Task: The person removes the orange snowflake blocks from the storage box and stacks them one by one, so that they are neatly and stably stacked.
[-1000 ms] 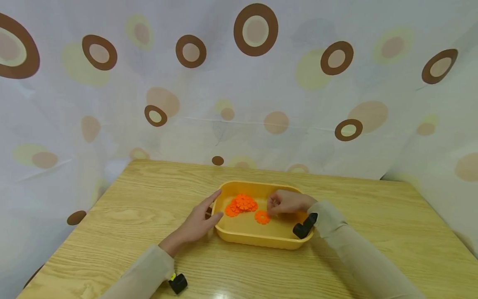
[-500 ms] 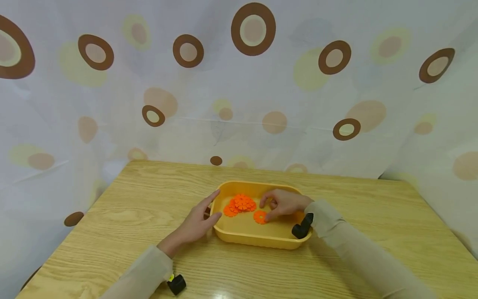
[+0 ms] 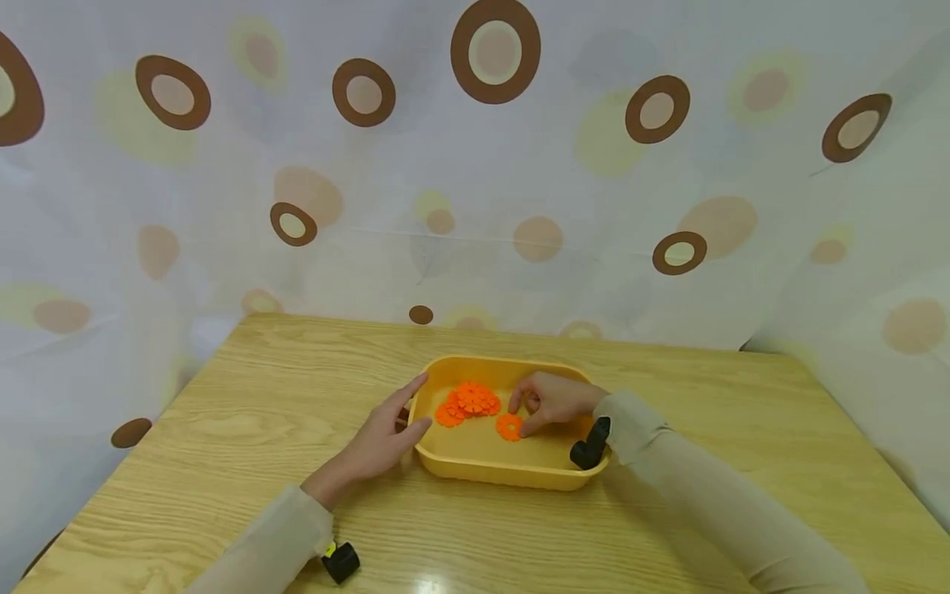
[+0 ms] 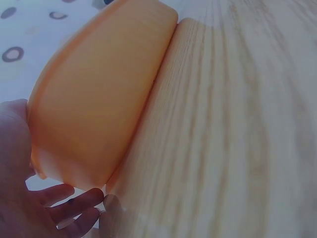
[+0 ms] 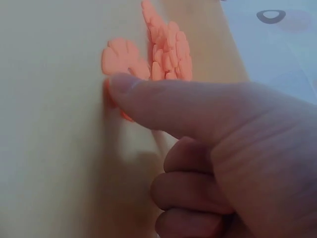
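Yellow rect. tray (image 3: 475,452) w/ rounded corners sits upright, L hand (image 3: 382,437) at its L end; inside, orange flower-shaped disc (image 3: 505,426) w/ notched edge & ctr hole, R hand (image 3: 552,399) thumb touching its R edge; similar discs overlap in small pile (image 3: 472,399) nearby, L of it, toward tray's far side.

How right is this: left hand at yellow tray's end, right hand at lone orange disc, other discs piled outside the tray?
No: the other orange discs are piled inside the yellow tray, not outside, per the head view. The rest stands.
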`<state>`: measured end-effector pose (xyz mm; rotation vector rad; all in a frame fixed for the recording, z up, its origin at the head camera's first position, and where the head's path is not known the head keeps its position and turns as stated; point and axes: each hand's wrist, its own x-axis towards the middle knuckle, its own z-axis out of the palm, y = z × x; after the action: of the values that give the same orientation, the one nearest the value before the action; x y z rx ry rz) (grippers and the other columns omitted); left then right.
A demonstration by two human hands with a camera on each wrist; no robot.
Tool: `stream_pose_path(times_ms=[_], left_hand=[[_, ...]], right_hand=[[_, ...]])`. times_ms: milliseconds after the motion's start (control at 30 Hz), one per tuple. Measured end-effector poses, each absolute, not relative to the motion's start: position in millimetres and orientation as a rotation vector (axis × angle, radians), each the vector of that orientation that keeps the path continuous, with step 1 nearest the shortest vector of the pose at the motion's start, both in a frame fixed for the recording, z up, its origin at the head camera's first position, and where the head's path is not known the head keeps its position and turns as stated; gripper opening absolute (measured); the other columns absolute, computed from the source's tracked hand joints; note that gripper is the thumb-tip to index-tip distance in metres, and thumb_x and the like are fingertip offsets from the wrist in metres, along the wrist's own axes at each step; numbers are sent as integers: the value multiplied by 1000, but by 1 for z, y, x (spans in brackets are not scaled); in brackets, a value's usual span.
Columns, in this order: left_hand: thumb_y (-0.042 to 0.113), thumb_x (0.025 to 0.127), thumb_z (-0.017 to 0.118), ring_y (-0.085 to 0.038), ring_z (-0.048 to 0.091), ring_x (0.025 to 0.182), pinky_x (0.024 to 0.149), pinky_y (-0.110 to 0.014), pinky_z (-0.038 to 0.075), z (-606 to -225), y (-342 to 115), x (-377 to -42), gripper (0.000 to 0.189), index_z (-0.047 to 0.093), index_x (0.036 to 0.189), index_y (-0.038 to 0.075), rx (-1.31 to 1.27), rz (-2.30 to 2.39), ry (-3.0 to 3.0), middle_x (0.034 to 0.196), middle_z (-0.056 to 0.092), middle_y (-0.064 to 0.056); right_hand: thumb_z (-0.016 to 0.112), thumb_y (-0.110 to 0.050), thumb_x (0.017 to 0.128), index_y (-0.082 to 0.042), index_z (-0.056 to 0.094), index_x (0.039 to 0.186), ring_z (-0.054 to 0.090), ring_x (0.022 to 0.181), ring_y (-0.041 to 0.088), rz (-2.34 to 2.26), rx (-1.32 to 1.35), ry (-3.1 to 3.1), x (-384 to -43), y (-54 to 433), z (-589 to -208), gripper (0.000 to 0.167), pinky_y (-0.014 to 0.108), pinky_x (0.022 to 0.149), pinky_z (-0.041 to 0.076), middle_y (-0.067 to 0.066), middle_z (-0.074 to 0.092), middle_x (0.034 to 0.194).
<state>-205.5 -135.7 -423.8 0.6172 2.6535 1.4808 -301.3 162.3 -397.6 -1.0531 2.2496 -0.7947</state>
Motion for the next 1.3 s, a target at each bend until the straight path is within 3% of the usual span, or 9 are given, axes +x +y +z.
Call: stream_pose_path(times_ms=[233,500,633,733,1000,1233,1300], left_hand=[[19,98,54,-19,57,96,84,-24,49,-424,-136,-205,64,24,153,6,651,1485,2656,148,38,-20],[19,98,54,-20,58,98,84,-25,49,-424,-137,-206,63,24,153,8,635,1494,2654,149,37,-19],[19,98,54,-20,58,97,84,-25,49,-423,-138,-208,63,24,153,8,640,1494,2661,149,37,-19],[19,99,54,-19,57,97,84,-24,49,-423,-137,-209,64,23,153,8,642,1487,2656,149,37,-19],[19,98,54,-18,57,96,85,-25,49,-423,-137,-208,64,24,153,8,647,1489,2666,149,37,-18],[21,98,53,-18,56,95,84,-25,49,-425,-136,-206,63,24,153,6,675,1485,2662,149,37,-20],[21,98,54,-18,57,95,84,-26,49,-425,-137,-206,63,25,153,6,672,1485,2665,149,37,-20]], right_hand=[[77,-11,81,1,66,101,34,47,3,-750,-1007,2254,-301,163,-397,26,22,72,49,-8,39,52],[64,-13,91,-4,70,89,44,56,5,-744,-1038,2239,-302,162,-394,11,21,64,43,-6,55,65],[60,-10,92,-1,68,87,40,55,7,-781,-994,2191,-302,161,-389,13,21,61,39,-3,54,66],[58,-11,93,1,61,76,33,53,8,-790,-970,2139,-303,161,-390,21,22,58,33,-4,43,60],[52,-15,98,-6,39,59,21,48,10,-809,-957,2001,-303,164,-392,41,24,55,26,-5,27,54],[45,-20,102,-15,43,57,22,43,8,-807,-902,2107,-298,166,-388,45,22,49,26,-7,30,50],[45,-20,101,-12,44,59,24,44,8,-825,-919,2132,-299,166,-388,44,22,50,26,-7,31,51]])
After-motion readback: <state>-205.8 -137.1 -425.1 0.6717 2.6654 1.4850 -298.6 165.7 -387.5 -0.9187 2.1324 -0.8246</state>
